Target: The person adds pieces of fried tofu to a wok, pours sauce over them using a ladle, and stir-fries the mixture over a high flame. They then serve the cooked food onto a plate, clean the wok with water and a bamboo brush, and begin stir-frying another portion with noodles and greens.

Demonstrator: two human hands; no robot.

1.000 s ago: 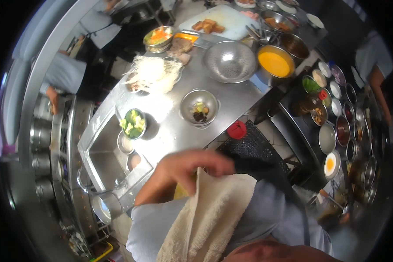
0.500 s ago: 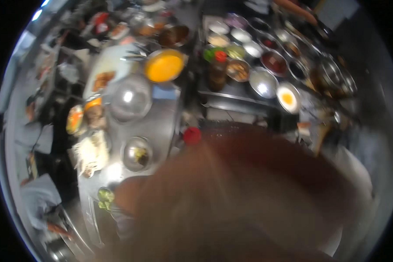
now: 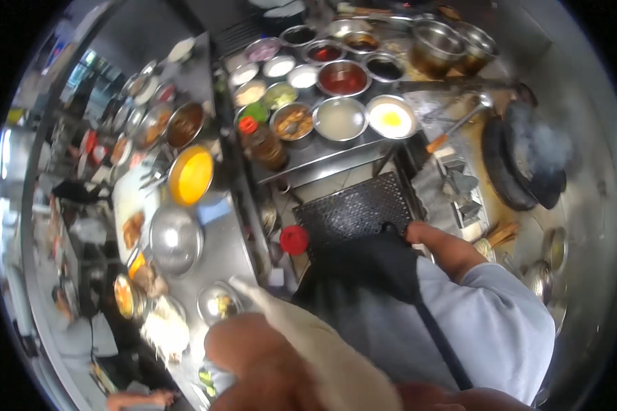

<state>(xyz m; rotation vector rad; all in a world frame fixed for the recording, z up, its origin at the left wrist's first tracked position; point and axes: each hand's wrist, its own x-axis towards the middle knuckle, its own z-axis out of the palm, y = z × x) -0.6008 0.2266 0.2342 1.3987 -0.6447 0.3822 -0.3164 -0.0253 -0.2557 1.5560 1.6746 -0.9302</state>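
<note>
The pale cloth [image 3: 317, 334], probably light, soft and limp, best gathered by its broad middle, slants in front of me beside my left hand [image 3: 280, 388] (too blurred to tell its grip), while my right hand [image 3: 417, 234], its closure unclear, is near my black apron [image 3: 360, 270]

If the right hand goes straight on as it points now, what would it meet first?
The right hand would probably meet the black perforated mat first, though this may lie below; depth is unclear.

One cream towel [image 3: 322, 335], perhaps two woks [image 3: 526, 166]
</note>
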